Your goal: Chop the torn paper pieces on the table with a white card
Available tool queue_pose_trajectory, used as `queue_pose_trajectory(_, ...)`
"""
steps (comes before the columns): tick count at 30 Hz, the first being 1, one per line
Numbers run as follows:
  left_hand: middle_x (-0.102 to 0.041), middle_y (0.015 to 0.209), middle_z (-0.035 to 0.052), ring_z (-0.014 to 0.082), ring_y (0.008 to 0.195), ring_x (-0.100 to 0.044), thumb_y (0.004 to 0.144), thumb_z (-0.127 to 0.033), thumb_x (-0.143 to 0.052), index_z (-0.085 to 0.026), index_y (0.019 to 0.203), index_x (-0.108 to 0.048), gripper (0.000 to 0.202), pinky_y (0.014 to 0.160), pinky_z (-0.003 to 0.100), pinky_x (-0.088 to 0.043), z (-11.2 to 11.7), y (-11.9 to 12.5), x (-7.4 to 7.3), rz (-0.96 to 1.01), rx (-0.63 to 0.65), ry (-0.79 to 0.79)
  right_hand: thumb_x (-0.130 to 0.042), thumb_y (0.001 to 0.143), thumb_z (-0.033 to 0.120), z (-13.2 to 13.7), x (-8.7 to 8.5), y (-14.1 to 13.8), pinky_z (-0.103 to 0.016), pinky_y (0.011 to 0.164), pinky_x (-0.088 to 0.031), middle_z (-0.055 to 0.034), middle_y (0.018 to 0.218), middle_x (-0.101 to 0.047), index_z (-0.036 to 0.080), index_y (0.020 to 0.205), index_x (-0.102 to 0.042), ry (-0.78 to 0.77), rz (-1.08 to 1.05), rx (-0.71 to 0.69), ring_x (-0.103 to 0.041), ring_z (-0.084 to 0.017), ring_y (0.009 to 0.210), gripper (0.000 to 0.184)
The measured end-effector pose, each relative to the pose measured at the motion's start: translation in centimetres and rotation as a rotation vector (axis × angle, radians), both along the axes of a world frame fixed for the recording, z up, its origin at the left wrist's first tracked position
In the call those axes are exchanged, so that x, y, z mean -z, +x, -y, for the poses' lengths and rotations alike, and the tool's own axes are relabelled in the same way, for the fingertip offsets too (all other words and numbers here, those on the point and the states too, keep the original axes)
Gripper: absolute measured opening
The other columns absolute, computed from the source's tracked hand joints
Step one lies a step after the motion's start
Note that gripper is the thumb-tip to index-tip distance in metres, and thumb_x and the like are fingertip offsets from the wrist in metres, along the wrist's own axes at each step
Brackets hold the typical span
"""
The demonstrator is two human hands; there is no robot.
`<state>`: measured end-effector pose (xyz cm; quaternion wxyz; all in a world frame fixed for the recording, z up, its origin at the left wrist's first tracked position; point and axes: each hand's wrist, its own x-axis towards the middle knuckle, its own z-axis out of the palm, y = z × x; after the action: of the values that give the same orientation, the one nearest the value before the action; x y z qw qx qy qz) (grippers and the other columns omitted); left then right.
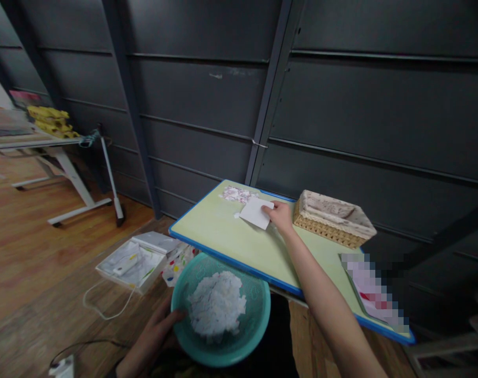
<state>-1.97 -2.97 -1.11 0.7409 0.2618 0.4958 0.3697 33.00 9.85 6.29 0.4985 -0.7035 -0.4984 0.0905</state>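
My left hand (160, 328) grips the rim of a teal plastic bowl (258, 315) held below the table edge; a heap of white paper scraps (217, 304) fills the bowl. My right hand (280, 215) reaches across a pale green table with a blue edge (219, 233) and pinches a white paper card (255, 212) that rests tilted on the tabletop. Just beyond the card lies a small pile of white and pink paper scraps (235, 194), with one stray bit beside it.
A lined wicker basket (333, 218) stands right of my right hand. Blurred papers (370, 291) lie at the table's near right. On the wooden floor to the left sit an open white box (132, 262) with a cable and a folding table (45, 142) holding yellow items.
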Motion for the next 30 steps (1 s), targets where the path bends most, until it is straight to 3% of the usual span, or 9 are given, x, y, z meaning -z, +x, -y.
queue_pose_trajectory(3,-0.078,0.1,0.0089,0.0311,0.091,-0.071,0.057,-0.021,-0.083,-0.017,0.142,-0.035,0.098,0.069,0.035,-0.059,0.1,0.0,-0.4,0.002,-0.011,-0.022,-0.056,0.067,0.039,-0.2,0.3,-0.2,-0.025,0.053,-0.04,-0.0058,0.068,-0.067,0.012,0.079,-0.07,0.009,0.023,-0.009,-0.056,-0.017,0.058,0.033)
queue_pose_trajectory(8,-0.077,0.102,0.0091,0.0333,0.082,-0.072,0.06,-0.024,-0.081,-0.023,0.142,-0.035,0.095,0.057,0.038,-0.059,0.3,0.1,-0.9,-0.05,0.008,-0.001,-0.055,0.07,0.043,-0.3,0.6,-0.8,-0.024,0.053,-0.037,-0.0051,0.068,-0.066,0.012,0.083,-0.069,0.033,0.068,-0.053,-0.054,-0.016,0.058,0.036)
queue_pose_trajectory(14,-0.075,0.109,0.0108,0.0314,0.084,-0.072,0.064,-0.022,-0.078,-0.02,0.141,-0.038,0.087,0.055,0.034,-0.059,0.3,0.1,-1.0,-0.066,0.015,0.022,-0.053,0.072,0.043,-0.3,0.5,-0.5,-0.024,0.054,-0.038,-0.0057,0.07,-0.067,0.013,0.085,-0.069,0.043,0.077,-0.006,-0.056,-0.016,0.059,0.036)
queue_pose_trajectory(18,-0.071,0.118,0.0077,0.0319,0.088,-0.071,0.061,-0.023,-0.08,-0.03,0.144,-0.032,0.096,0.059,0.036,-0.06,0.4,0.2,-1.2,-0.02,-0.01,0.017,-0.055,0.068,0.039,-0.3,0.3,0.0,-0.025,0.054,-0.04,-0.005,0.066,-0.066,0.013,0.077,-0.069,-0.006,0.071,0.015,-0.056,-0.017,0.059,0.03)
queue_pose_trajectory(24,-0.077,0.101,0.0103,0.0283,0.072,-0.072,0.06,-0.028,-0.08,-0.019,0.138,-0.043,0.087,0.054,0.032,-0.057,0.5,0.0,-1.5,-0.042,0.035,0.015,-0.055,0.066,0.039,0.0,0.0,0.0,-0.025,0.052,-0.039,-0.0042,0.062,-0.064,0.013,0.074,-0.069,0.016,0.031,-0.01,-0.055,-0.017,0.056,0.031)
queue_pose_trajectory(30,-0.079,0.088,0.0049,0.0255,0.062,-0.071,0.064,-0.022,-0.077,-0.024,0.146,-0.026,0.098,0.05,0.033,-0.057,0.4,0.1,-0.9,-0.033,0.015,0.028,-0.057,0.063,0.039,0.1,-0.1,-0.2,-0.024,0.048,-0.036,-0.0037,0.06,-0.062,0.012,0.074,-0.068,0.006,-0.06,-0.062,-0.053,-0.016,0.053,0.031)
